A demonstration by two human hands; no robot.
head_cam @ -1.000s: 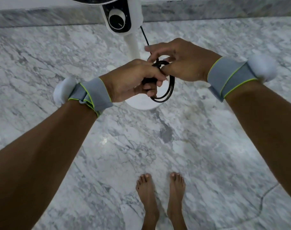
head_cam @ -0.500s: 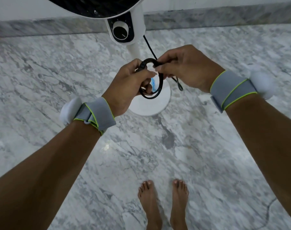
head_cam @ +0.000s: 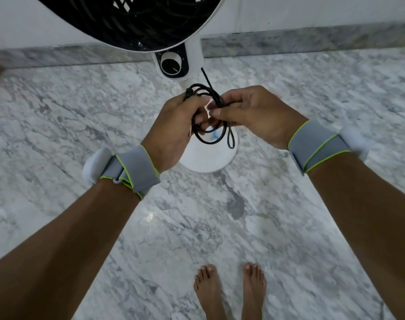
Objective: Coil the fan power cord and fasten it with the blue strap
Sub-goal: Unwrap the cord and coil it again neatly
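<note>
The black power cord [head_cam: 212,93] is wound into a small coil held between both hands in front of the fan stand. My left hand [head_cam: 174,125] grips the coil's left side, fingers through the loops. On the coil's right side, my right hand [head_cam: 254,114] pinches the strands. One strand runs up to the fan's control head [head_cam: 174,64]. A loose loop end [head_cam: 230,139] hangs below my right fingers. A small piece of blue, the strap [head_cam: 214,134], shows inside the coil below my fingers; most of it is hidden.
The white pedestal fan stands just ahead, its black grille [head_cam: 127,19] at the top and round white base [head_cam: 208,155] under my hands. Marble floor [head_cam: 197,227] all around, a wall with a marble skirting [head_cam: 312,40] behind. My bare feet [head_cam: 229,289] are at the bottom.
The view has tilted up, showing more of the fan head. Both hands have kept hold of the coil and shifted their grip on it; a loop end now hangs below my right fingers.
</note>
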